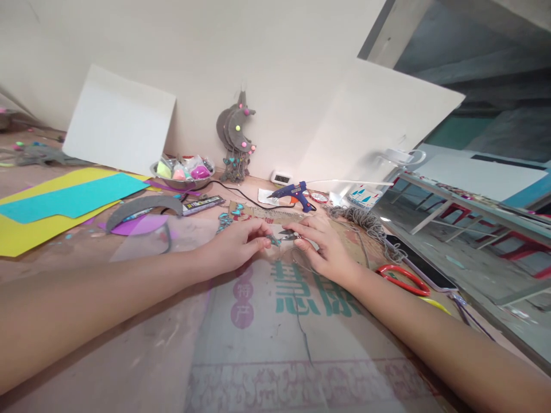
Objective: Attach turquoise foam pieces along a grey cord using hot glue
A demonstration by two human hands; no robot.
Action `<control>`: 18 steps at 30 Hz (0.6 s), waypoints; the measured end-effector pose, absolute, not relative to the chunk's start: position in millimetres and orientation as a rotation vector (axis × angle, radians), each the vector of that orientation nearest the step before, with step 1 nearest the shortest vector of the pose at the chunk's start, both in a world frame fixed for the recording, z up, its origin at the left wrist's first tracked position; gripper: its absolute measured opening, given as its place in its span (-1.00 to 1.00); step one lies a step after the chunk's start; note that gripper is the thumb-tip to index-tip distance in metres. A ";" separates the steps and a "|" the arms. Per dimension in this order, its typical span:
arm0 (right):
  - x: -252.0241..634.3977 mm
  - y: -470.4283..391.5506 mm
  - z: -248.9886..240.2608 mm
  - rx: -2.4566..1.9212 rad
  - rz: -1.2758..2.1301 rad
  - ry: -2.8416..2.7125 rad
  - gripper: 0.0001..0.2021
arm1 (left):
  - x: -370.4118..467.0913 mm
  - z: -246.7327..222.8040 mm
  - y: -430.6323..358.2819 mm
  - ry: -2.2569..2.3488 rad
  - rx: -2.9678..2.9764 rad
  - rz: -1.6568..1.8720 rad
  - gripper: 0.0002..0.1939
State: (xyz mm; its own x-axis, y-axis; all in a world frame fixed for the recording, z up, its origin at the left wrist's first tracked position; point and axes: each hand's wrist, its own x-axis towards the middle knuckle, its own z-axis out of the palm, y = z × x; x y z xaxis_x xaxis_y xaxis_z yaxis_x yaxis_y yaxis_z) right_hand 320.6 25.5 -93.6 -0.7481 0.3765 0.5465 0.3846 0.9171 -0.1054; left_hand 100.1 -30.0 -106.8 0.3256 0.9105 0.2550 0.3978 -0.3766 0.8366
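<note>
My left hand point(245, 245) is closed in a pinch on a small grey-and-teal piece point(274, 241) at the middle of the table. Facing it, my right hand point(325, 246) is closed around small scissors point(289, 235), most of which the fingers hide. Their two dark blades point left toward the piece, slightly apart. A thin grey cord point(303, 261) loops beneath the right hand. Just beyond the left hand lie more small teal-and-grey pieces point(224, 221). Under both hands is a clear plastic sheet over printed cardboard point(258, 344).
A blue glue gun point(293, 192) lies ahead, near a bowl of coloured packets point(189, 182). A grey moon ornament point(237, 129) leans on the wall. At right are grey cord point(365, 223), a phone point(422, 264) and a red handle point(404, 280). Yellow point(19, 238) and teal sheets point(81, 198) lie left.
</note>
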 end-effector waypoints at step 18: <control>318.0 23.1 -96.9 -0.507 -0.066 -2.560 -0.70 | 99.3 -107.6 -29.8 1.124 2.021 0.933 -0.90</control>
